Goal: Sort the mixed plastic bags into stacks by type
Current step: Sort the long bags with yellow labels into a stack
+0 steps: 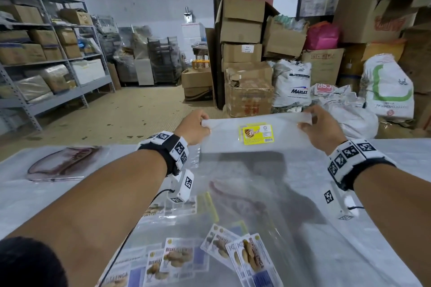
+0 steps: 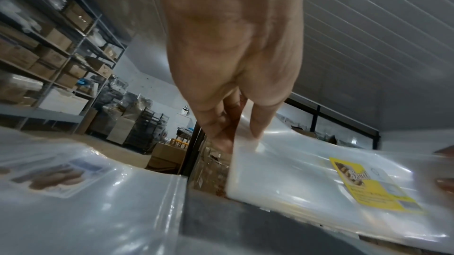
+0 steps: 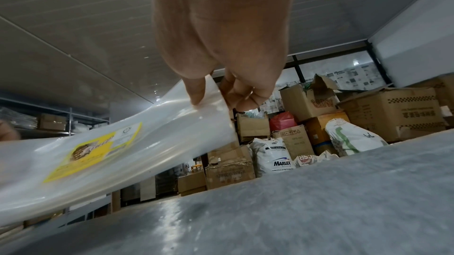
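The left hand (image 1: pixel 196 127) pinches the left top corner of a clear bag with a yellow label (image 1: pixel 256 134), and the right hand (image 1: pixel 320 127) pinches the right top corner. Both grips are tight on the plastic. The bag is held up at 12 o'clock, above the far edge of the tabletop (image 1: pixel 396 154). At 6 o'clock lie mixed biscuit bags (image 1: pixel 177 257). At 9 o'clock lies a bag with a dark red print (image 1: pixel 63 163).

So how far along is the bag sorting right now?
Early on. One stack of purple-printed clear bags lies at the table's far left. Both hands, left hand and right hand, pinch a yellow-labelled clear plastic bag above the table. Blue-labelled biscuit bags remain mixed near the front.
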